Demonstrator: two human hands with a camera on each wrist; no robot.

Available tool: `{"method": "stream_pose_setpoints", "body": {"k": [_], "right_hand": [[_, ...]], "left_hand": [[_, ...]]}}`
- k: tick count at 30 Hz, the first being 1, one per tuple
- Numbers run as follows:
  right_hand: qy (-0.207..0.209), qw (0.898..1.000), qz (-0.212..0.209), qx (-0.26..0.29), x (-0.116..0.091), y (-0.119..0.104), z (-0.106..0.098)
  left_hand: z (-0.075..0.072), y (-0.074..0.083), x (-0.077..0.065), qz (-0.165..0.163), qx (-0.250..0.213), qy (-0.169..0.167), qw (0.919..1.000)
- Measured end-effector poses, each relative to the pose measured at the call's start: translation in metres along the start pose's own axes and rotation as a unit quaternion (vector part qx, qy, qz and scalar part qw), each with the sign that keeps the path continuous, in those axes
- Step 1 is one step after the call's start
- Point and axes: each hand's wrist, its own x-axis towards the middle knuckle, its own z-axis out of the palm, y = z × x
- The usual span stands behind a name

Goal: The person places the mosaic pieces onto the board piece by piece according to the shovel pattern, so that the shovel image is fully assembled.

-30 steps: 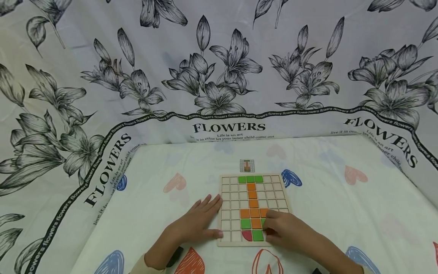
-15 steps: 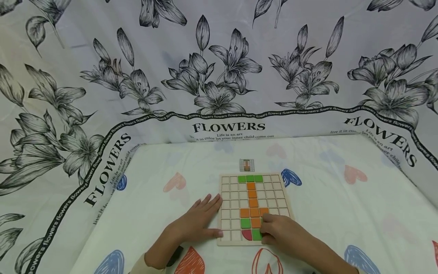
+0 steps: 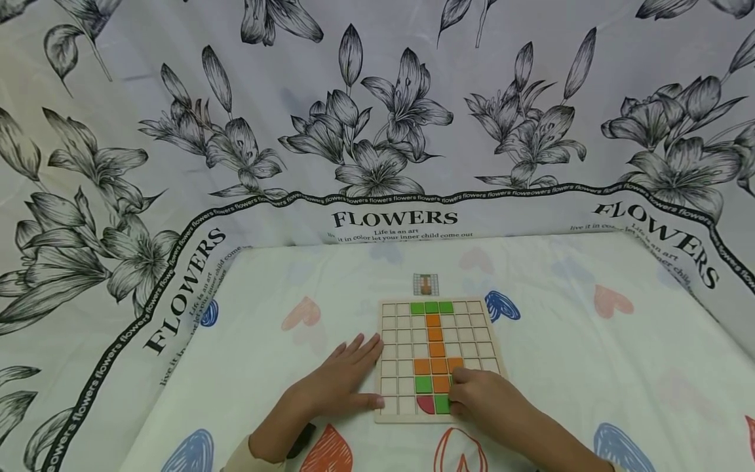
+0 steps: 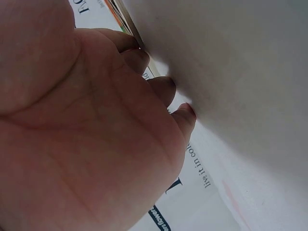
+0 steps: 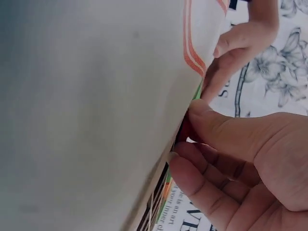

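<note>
A square wooden grid board (image 3: 389, 387) lies on the cloth. Green tiles (image 3: 432, 308) line its far row, with a column of orange tiles (image 3: 435, 334) below them. Nearer stand an orange row, more green tiles and a red quarter-round tile (image 3: 425, 404) in the nearest row. My left hand (image 3: 333, 387) lies with fingers spread, its fingertips and thumb at the board's left edge. Over the near right part of the pattern, my right hand (image 3: 486, 400) pinches a red tile (image 5: 185, 131) between thumb and fingers. That tile's shape is mostly hidden, as are the cells under this hand.
Just beyond the board lies a small card (image 3: 426, 285) with a grid picture on it. The heart-print cloth (image 3: 253, 367) covers the surface all around. Behind it hangs a white flower-print curtain (image 3: 389, 164).
My right hand has shifted slightly left over the near rows, covering more of the near green tile, and has since stayed almost still. The left hand keeps its place.
</note>
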Motion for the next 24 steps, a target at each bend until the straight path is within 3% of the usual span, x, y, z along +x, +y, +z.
{"method": "stream_pose_setpoints", "body": {"k": [8, 24], "right_hand": [[-0.041, 0.997, 0.034, 0.058, -0.002, 0.0008, -0.009], [-0.023, 0.996, 0.063, 0.053, 0.0026, -0.0006, -0.0066]], "left_hand": [[-0.0037, 0.0027, -0.0006, -0.002, -0.003, 0.004, 1.0], [-0.0031, 0.0036, -0.0021, 0.006, -0.014, 0.007, 0.9999]]}}
